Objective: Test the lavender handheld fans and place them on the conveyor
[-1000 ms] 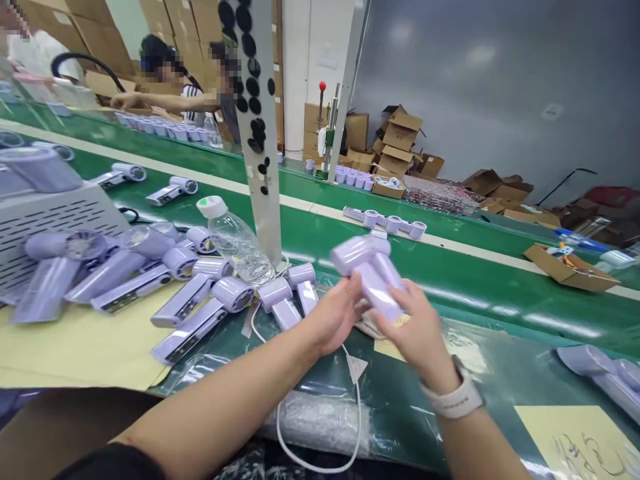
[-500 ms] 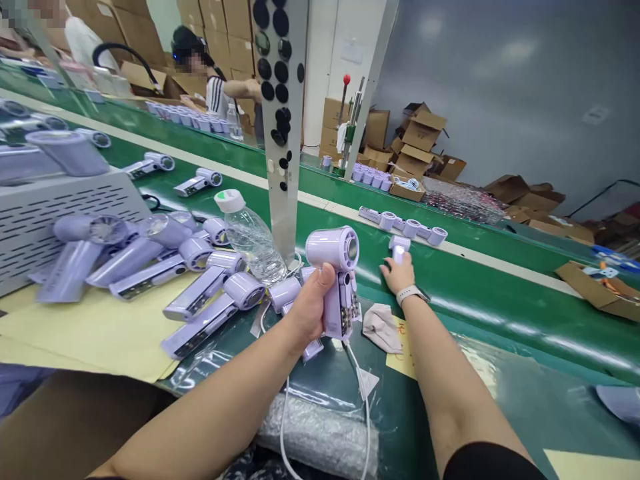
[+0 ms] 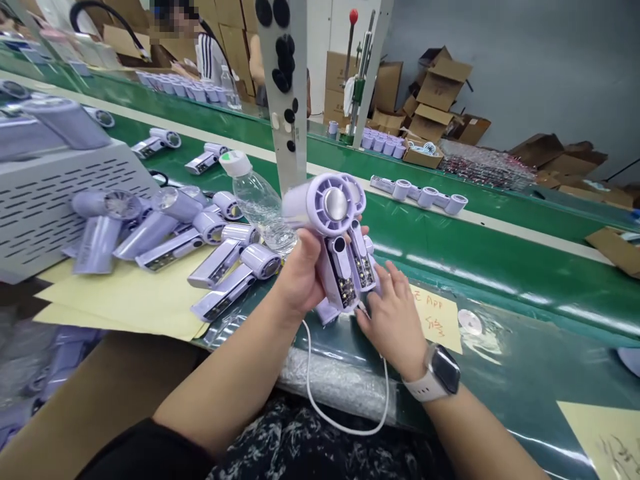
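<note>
My left hand (image 3: 300, 277) is wrapped round two lavender handheld fans held side by side, the nearer fan (image 3: 320, 207) partly covering the other fan (image 3: 364, 257). Their round heads point up, and circuit boards show in the open handles. Beside their lower ends, my right hand (image 3: 400, 320) reaches over the bench with fingers stretched and spread, its thumb near the tip of a white cable (image 3: 345, 432). That cable loops down over the bench edge. Lavender parts behind the held fans are mostly hidden, so I cannot tell whether my right fingers touch one.
More fans (image 3: 230, 287) lie on yellow paper (image 3: 130, 300) to the left, by a slotted grey box (image 3: 75, 207). A plastic bottle (image 3: 255, 200) leans behind them. Fans (image 3: 427, 196) line the green belt (image 3: 500, 247). A metal post (image 3: 290, 120) stands ahead; a person (image 3: 210, 57) sits across.
My right hand has come back from the fan on the belt to beside the held fans. That fan no longer shows on the belt. My left hand keeps hold of both fans.
</note>
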`<control>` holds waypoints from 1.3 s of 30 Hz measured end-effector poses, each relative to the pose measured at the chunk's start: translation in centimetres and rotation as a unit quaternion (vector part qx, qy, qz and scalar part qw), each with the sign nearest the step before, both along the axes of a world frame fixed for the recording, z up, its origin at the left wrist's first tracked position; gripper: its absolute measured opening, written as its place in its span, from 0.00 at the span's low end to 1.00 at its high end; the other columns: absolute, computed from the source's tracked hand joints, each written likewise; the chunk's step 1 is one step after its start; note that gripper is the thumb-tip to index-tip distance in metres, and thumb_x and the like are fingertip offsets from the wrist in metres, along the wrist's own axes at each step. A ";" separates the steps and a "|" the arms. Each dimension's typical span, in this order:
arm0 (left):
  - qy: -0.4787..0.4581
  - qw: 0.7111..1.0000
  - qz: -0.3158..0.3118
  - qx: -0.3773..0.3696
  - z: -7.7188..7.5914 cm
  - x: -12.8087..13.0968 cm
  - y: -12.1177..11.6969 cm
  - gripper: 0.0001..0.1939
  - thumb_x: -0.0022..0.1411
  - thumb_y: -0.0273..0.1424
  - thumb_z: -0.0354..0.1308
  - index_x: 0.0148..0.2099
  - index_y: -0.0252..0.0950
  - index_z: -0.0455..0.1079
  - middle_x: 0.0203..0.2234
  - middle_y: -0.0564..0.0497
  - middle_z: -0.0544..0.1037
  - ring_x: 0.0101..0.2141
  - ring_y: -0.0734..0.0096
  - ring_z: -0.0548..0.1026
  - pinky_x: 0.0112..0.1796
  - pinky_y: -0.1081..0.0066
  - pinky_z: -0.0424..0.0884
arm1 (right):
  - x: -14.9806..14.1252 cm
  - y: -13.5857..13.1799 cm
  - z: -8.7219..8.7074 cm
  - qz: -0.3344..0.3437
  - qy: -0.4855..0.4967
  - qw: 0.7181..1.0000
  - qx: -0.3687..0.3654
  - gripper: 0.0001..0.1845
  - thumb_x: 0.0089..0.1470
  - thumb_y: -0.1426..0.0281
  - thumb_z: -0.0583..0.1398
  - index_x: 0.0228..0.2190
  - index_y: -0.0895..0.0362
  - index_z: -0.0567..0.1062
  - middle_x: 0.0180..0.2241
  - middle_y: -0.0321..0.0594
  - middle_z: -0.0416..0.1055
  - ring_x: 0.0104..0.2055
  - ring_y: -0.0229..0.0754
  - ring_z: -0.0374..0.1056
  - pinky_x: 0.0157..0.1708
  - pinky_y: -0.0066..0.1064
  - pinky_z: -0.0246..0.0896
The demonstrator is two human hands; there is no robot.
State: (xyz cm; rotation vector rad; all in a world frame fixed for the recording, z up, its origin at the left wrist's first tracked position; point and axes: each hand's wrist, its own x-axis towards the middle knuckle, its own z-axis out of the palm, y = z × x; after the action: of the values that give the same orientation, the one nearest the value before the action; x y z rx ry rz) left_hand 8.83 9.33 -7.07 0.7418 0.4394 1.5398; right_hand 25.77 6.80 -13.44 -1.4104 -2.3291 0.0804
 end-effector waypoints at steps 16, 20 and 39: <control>-0.040 0.998 0.003 -0.045 -2.2 1.4 0.8 0.39 0.42 0.72 0.64 0.27 0.38 0.69 0.44 0.44 0.84 0.56 0.43 0.78 0.49 0.55 0.79 | -1.5 -3.6 2.0 0.022 0.509 0.791 -0.340 0.18 0.62 0.54 0.66 0.30 0.55 0.74 0.18 0.30 0.67 0.22 0.36 0.61 0.26 0.29 0.54; -0.041 0.998 0.030 -0.039 -2.3 2.0 0.6 0.39 0.43 0.72 0.64 0.27 0.38 0.70 0.43 0.44 0.84 0.57 0.42 0.77 0.49 0.55 0.79 | -1.7 -4.3 1.4 -0.011 0.539 0.784 -0.308 0.21 0.63 0.50 0.64 0.30 0.54 0.73 0.18 0.30 0.66 0.21 0.37 0.60 0.24 0.29 0.53; -0.093 0.992 0.042 -0.075 -2.0 2.1 0.3 0.38 0.48 0.73 0.59 0.25 0.39 0.66 0.43 0.44 0.84 0.55 0.43 0.79 0.48 0.53 0.80 | -1.1 -3.4 2.2 0.049 0.487 0.844 -0.221 0.17 0.69 0.57 0.59 0.31 0.52 0.74 0.36 0.38 0.74 0.40 0.43 0.69 0.42 0.33 0.63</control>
State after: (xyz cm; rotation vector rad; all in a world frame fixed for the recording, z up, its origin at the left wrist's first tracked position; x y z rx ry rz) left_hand 10.89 9.61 -9.12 0.4647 0.4463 1.6189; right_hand 24.72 3.40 -11.20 -1.0250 -1.5284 1.1428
